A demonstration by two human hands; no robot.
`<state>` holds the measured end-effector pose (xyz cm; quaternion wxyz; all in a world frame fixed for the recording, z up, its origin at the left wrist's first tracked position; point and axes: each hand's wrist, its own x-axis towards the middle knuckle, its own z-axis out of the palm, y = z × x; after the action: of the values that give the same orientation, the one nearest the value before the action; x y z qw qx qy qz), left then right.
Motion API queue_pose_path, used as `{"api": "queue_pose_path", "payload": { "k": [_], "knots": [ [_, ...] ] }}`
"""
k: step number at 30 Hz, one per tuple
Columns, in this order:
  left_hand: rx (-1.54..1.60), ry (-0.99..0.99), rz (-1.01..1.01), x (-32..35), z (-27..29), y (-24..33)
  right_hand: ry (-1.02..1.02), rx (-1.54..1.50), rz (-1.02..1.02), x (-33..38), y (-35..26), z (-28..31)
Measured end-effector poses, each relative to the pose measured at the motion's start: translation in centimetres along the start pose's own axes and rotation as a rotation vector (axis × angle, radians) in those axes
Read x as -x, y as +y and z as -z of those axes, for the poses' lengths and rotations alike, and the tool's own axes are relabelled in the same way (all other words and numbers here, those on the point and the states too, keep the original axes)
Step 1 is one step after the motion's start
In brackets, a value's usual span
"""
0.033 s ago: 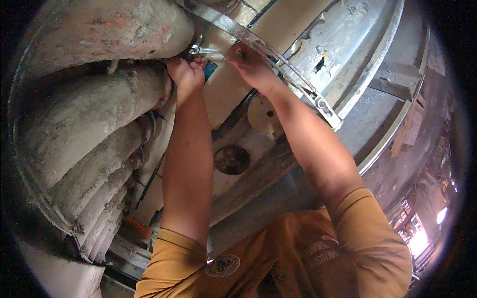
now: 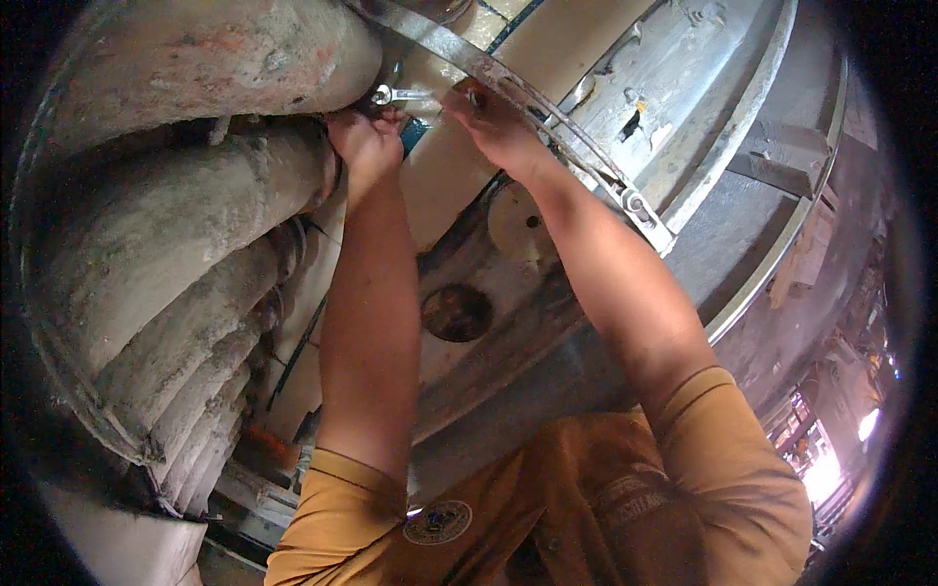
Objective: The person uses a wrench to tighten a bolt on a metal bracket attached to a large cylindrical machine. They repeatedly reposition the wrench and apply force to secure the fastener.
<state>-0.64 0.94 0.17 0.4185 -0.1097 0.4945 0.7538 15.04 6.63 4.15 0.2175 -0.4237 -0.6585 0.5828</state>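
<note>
A shiny wrench [image 2: 405,95] lies across the top middle, its ringed head by the end of a large curved grey metal piece. My right hand [image 2: 496,125] is closed at the other end of the handle, beside a metal strip; its fingertips are partly in shadow. Just below the wrench's head is my left hand [image 2: 369,145], its fingers curled. Whatever those fingers hold is hidden. Behind both hands runs a smooth cream-coloured surface [image 2: 440,186] with dark blue-green gaps.
Several thick curved grey blades [image 2: 186,230] stack down the left side. A narrow metal strip [image 2: 528,98] with a bolt [image 2: 635,203] at its lower end slants past my right forearm. Between my forearms are a dark round hole [image 2: 456,313] and a pale disc [image 2: 518,223].
The wrench's handle end has risen very slightly, and my right hand has shifted a little with it. My left hand stays in place.
</note>
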Motion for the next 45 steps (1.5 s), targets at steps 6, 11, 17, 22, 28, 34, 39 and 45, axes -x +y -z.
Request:
{"api": "queue_pose_path", "payload": {
  "k": [6, 11, 17, 22, 28, 34, 39, 45],
  "knots": [
    [0.026, 0.016, 0.054, 0.8, -0.8, 0.6, 0.034, 0.069, 0.090, -2.2, 0.2, -0.8],
    [0.088, 0.026, -0.039, 0.9, -1.2, 0.1, -0.023, 0.377, -0.013, -1.3, -0.6, -0.4],
    [0.064, 0.034, -0.106, 0.3, -0.9, -0.4, -0.023, 0.476, 0.118, -0.1, 0.7, -1.1],
    [0.035, 0.138, -0.114, 1.5, -1.9, -0.2, -0.040, 0.601, 0.131, 1.1, -0.7, -1.0],
    [-0.038, -0.019, -0.278, -0.8, 1.0, -1.5, -0.009, 0.608, 0.164, 2.8, -1.6, -2.1],
    [0.148, -0.148, -0.170, -0.9, 1.4, -0.8, -0.095, 0.696, 0.047, 5.6, -1.9, -6.0],
    [-0.092, 0.158, -0.025, -1.7, 0.8, -0.6, -0.028, 0.525, 0.152, 4.9, -1.1, -4.5],
    [0.176, 0.036, 0.161, 0.1, 0.0, 1.0, -0.066, 0.461, -0.110, 7.7, -6.2, -0.9]
  ]
}}
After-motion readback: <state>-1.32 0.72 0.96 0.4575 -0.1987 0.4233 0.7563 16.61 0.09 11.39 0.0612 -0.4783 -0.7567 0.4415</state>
